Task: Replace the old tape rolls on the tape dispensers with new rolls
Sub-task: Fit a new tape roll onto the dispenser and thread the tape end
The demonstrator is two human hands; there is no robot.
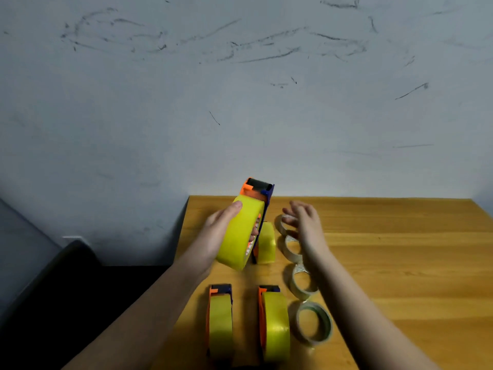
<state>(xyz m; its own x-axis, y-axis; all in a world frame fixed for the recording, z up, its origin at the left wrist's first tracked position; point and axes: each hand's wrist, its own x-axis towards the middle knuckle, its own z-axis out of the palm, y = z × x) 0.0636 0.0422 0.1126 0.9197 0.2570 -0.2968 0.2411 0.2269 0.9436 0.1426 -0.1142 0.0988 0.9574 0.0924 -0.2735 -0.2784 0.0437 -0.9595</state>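
A dispenser (260, 193) with its yellow roll (241, 233) is gripped in the left hand (216, 236) above the table (400, 263), the right hand (302, 222) is spread empty, and two loaded dispensers (220, 319) seemingly remain unchanged.

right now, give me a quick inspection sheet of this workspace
surface: wooden table, set against the wall.
job's things: held dispenser with yellow roll; two loaded dispensers at the near edge; spare yellow roll standing on the table.
clutter: row of thin, near-empty rolls on the table.
grippers: left hand grips the yellow roll; right hand open, hovering over the thin rolls.
cables: nothing seen.
surroundings: scuffed wall; dark chair at left.
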